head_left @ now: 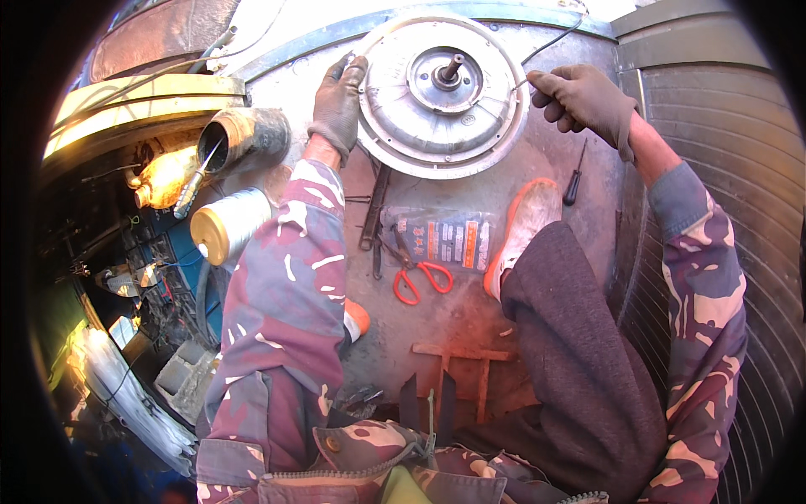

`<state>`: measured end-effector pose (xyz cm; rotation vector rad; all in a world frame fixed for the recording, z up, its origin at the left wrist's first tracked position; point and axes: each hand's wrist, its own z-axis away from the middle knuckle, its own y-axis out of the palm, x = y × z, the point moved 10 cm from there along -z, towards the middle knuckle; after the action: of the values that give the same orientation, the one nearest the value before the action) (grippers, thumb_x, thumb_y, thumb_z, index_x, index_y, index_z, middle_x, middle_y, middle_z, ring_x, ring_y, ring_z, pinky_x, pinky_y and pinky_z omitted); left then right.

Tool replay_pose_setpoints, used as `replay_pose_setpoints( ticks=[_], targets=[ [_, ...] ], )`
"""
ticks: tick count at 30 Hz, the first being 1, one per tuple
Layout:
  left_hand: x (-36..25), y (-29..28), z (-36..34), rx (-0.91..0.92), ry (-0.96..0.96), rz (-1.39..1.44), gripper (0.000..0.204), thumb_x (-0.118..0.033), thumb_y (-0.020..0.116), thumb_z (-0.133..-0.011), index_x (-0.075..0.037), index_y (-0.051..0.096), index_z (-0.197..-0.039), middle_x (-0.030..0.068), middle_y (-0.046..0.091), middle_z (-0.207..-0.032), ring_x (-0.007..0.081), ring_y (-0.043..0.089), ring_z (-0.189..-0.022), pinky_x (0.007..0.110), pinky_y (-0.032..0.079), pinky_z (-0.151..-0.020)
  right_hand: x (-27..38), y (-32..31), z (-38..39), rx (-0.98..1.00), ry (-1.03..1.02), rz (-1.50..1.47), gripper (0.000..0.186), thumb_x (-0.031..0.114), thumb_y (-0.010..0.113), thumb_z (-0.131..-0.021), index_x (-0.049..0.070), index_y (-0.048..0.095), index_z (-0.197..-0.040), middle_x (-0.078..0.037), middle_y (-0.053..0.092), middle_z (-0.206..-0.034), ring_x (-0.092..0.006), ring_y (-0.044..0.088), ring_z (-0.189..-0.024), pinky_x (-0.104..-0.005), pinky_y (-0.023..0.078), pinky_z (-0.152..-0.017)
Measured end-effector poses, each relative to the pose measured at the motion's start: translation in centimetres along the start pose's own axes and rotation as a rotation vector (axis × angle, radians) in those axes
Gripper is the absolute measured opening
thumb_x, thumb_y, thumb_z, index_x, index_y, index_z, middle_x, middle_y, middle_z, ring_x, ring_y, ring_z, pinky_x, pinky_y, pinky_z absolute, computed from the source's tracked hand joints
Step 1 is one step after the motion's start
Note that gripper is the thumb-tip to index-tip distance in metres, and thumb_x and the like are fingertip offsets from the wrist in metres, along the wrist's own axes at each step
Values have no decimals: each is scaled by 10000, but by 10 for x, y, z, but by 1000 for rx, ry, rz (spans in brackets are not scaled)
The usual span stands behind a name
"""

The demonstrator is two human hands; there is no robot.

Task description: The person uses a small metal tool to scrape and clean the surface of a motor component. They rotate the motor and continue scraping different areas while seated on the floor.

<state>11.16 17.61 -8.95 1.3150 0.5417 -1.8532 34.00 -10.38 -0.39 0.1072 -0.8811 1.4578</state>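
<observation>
A round silver hub motor with a short central shaft stands at the far middle, its face toward me. My left hand, in a grey glove, is closed on the motor's left rim, thumb toward the face. At the right rim my gloved right hand is closed around a thin metal tool like a hex key; its tip meets the motor near the edge. Most of that tool is hidden in my fingers. A black cable runs off behind the motor to the upper right.
Scissors with red handles lie on a printed plastic bag between my feet. A dark-handled screwdriver lies right of my shoe. At left are a spool of white thread, a dark cylindrical container and clutter. A ribbed metal shutter bounds the right.
</observation>
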Motion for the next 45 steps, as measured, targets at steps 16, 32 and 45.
replay_pose_setpoints(
  ticks=[16,32,45],
  targets=[
    [-4,2,0,-15,13,-56,586,-341,717,-1066,68,557,-1454,162,696,-1287,212,682,-1160,312,566,-994,32,-10,7,-191,-344,435,365,360,698,-1013,45,769,-1182,-165,800,-1021,-288,782,-864,-418,597,-789],
    [-22,20,7,25,14,-124,610,-286,749,-1043,64,535,-1495,162,702,-1294,203,668,-1189,295,532,-1033,-13,-9,2,-224,-116,-97,461,349,629,-1067,5,667,-1372,-120,748,-976,-191,682,-715,-345,544,-658],
    [-11,10,5,-6,21,-14,567,-248,759,-1034,50,556,-1471,140,704,-1277,182,669,-1155,296,529,-1024,2,-14,-3,-242,-104,326,367,381,671,-1028,25,751,-1070,-128,741,-869,-255,689,-692,-404,539,-637]
  ],
)
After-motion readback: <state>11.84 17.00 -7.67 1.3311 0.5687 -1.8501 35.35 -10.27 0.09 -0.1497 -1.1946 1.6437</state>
